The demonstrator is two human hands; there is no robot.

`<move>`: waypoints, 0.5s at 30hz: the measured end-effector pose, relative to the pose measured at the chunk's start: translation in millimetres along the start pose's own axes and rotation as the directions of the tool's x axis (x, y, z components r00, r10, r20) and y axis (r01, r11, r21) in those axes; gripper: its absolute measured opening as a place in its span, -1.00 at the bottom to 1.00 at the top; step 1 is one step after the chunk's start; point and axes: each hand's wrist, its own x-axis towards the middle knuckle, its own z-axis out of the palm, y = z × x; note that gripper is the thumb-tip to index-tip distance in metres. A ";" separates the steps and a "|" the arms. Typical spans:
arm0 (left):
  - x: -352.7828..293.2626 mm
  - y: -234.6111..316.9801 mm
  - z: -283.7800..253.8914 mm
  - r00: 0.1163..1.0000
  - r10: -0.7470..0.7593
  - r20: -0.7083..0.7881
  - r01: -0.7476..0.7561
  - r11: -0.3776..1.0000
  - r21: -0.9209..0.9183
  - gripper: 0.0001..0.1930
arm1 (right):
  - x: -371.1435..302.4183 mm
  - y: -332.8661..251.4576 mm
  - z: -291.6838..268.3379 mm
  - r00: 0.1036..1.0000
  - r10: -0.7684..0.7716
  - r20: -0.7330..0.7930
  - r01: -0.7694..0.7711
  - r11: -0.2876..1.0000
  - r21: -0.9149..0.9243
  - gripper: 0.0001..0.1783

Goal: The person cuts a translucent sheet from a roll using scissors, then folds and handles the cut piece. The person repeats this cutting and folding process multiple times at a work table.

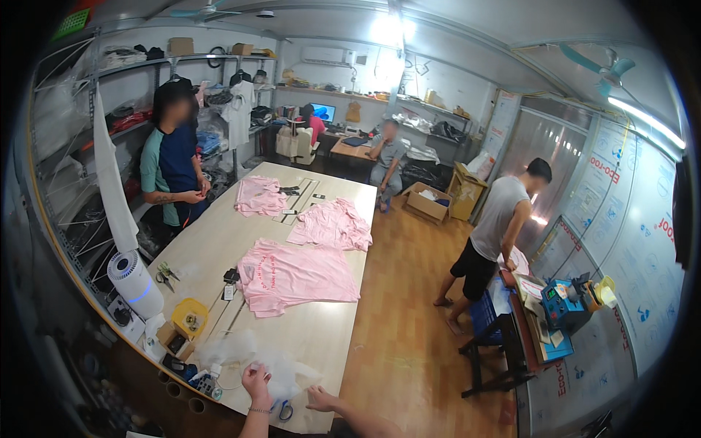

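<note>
At the near end of the long pale table (pixel 328 332), my left hand (pixel 255 382) is closed, its fingers pinching a crumpled clear plastic bag (pixel 281 366). Just right of it, my right hand (pixel 321 399) is curled closed beside the bag's edge; whatever its fingers hold is too small to tell. Blue-handled scissors (pixel 285 410) lie on the tabletop between my wrists. Farther up the table, a pink T-shirt with red print (pixel 299 281) is spread flat. Beyond it lie a second pink shirt (pixel 332 225) and a folded pink shirt (pixel 260 196).
Along the left edge stand a white air purifier (pixel 136 286), a yellow basket (pixel 190 318) and green-handled scissors (pixel 166 273). A person (pixel 175 157) stands at the table's left. Another person (pixel 496 226) bends over a side bench with a blue machine (pixel 566 303). An open cardboard box (pixel 426 204) sits on the floor.
</note>
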 end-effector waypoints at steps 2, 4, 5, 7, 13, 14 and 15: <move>0.1 -5.9 -8.5 1.000 -0.002 0.031 0.001 1.000 0.009 -0.74 | -3.2 4.4 2.9 1.000 0.011 -0.028 -0.010 0.999 0.042 0.16; 0.5 -7.2 -21.4 1.000 -0.002 0.017 0.002 1.000 0.011 -0.71 | -9.2 -14.7 -10.2 1.000 0.000 0.011 0.000 1.000 0.030 0.16; -2.9 -6.1 -24.3 1.000 -0.015 0.008 0.015 1.000 0.011 -0.69 | -15.9 -24.3 -16.9 1.000 0.000 0.031 -0.001 1.000 0.027 0.16; -4.3 -6.0 -25.8 1.000 -0.026 0.006 0.026 1.000 0.009 -0.63 | -22.0 -33.4 -21.6 0.998 0.043 0.039 -0.043 0.999 -0.001 0.16; -2.4 -3.4 -14.8 0.996 -0.042 0.077 0.040 0.998 0.039 -0.44 | -25.7 -35.6 -20.1 0.985 0.160 0.057 -0.158 0.987 -0.037 0.17; 0.3 -1.0 -14.1 0.997 -0.033 0.073 0.030 0.998 0.048 -0.41 | -26.8 -46.5 -25.4 0.983 0.168 0.080 -0.165 0.985 -0.041 0.17; 0.6 -2.0 -9.6 0.996 -0.036 0.086 0.031 0.998 0.061 -0.38 | -28.8 -44.5 -24.2 0.979 0.189 0.078 -0.187 0.982 -0.028 0.17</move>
